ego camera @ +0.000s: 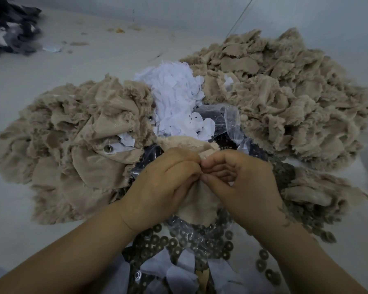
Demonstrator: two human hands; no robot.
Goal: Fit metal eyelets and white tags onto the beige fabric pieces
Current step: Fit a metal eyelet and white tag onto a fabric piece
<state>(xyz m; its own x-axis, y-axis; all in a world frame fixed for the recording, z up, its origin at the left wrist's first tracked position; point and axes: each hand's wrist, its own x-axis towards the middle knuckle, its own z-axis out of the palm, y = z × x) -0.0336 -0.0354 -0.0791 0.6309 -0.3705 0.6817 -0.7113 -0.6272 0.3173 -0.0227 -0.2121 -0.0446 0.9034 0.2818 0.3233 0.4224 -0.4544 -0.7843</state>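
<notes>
- Across a pale work surface (pixel 51 85), two large heaps of frayed beige cloth fill the middle: the left heap (pixel 72 145) and the right heap (pixel 285 98).
- Between the heaps sits a pile of white tags (pixel 174 96), beside a crumpled clear plastic bag (pixel 229 119).
- Bare surface shows along the far edge and down the left side; dark cloth (pixel 11 28) lies at the far left corner.
- Nearest the viewer, round metal eyelets (pixel 179 242) are scattered under and around both wrists.
- One beige fabric piece (pixel 197 196) is held at the centre, its long axis running away from the viewer, with frayed ends showing above and below the hands.
- Left hand (pixel 164 185) grips the piece from the left, fingers curled round it.
- Right hand (pixel 240 181) pinches the same piece from the right; the fingertips of both hands meet on it.
</notes>
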